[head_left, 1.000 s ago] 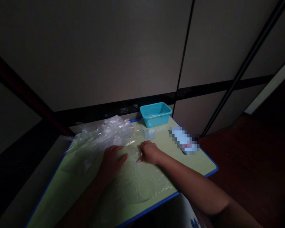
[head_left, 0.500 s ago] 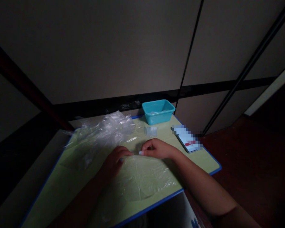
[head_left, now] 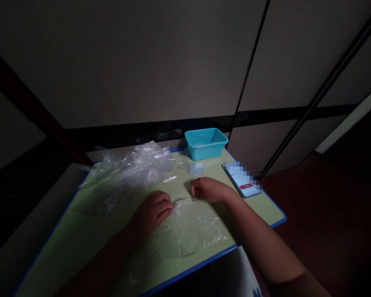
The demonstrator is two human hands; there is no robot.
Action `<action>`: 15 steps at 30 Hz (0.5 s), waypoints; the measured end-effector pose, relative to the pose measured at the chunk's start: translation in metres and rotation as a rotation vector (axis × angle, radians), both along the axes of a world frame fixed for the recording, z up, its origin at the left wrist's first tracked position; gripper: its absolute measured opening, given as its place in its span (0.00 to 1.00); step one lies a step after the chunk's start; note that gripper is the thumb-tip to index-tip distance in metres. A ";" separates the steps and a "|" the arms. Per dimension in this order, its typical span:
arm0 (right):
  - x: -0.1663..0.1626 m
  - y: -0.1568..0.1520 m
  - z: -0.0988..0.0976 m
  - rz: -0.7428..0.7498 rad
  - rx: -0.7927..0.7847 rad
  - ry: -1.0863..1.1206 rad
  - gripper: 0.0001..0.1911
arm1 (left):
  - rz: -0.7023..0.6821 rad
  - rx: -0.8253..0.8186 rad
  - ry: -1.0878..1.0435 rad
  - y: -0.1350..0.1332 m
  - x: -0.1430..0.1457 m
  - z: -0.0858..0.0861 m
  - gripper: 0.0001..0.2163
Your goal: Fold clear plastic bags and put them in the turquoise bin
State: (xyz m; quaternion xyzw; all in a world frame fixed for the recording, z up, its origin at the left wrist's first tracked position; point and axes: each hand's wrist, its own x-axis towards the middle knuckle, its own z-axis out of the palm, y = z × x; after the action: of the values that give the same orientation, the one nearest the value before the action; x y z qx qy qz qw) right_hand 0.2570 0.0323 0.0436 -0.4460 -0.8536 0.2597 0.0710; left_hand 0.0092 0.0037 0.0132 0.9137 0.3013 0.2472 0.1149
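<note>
A clear plastic bag (head_left: 198, 227) lies flat on the pale yellow table, its far edge stretched between my hands. My left hand (head_left: 156, 208) has its fingers curled together at the left end of that edge, pinching the film. At the right end, my right hand (head_left: 208, 189) pinches the same edge between thumb and forefinger. Just beyond the right hand rests a small whitish packet (head_left: 196, 168); what it holds is too dim to make out. A crumpled heap of clear plastic bags (head_left: 146, 163) spreads over the back left of the table.
A turquoise basket (head_left: 207, 152) stands at the table's back edge with something pale inside. To its right lies a phone (head_left: 243, 179) with a lit screen. The blue-rimmed table (head_left: 275, 212) meets dark-banded cabinet panels (head_left: 160, 62) behind it.
My hands have moved apart along the bag's far edge, the right one shifting rightward. A small white bit seen at my right fingertips no longer shows. The view has shifted slightly.
</note>
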 end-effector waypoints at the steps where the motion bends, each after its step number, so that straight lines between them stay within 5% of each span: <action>1: 0.000 -0.001 0.002 0.005 -0.024 -0.011 0.08 | -0.014 0.022 0.004 0.000 0.000 -0.001 0.08; 4: 0.002 -0.003 0.006 -0.010 -0.054 -0.068 0.13 | -0.018 0.058 0.014 0.000 -0.001 -0.004 0.07; 10: 0.009 0.001 0.006 -0.097 0.045 -0.016 0.03 | -0.038 0.042 0.053 0.002 -0.003 -0.002 0.10; 15: 0.011 0.003 0.007 -0.184 0.132 0.013 0.07 | -0.078 -0.090 -0.149 -0.002 -0.005 0.000 0.29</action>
State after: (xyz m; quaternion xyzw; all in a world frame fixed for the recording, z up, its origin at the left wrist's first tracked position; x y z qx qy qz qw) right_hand 0.2685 0.0356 0.0503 -0.5152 -0.8238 0.1980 0.1295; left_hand 0.0039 0.0016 0.0128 0.8978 0.2667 0.2960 0.1876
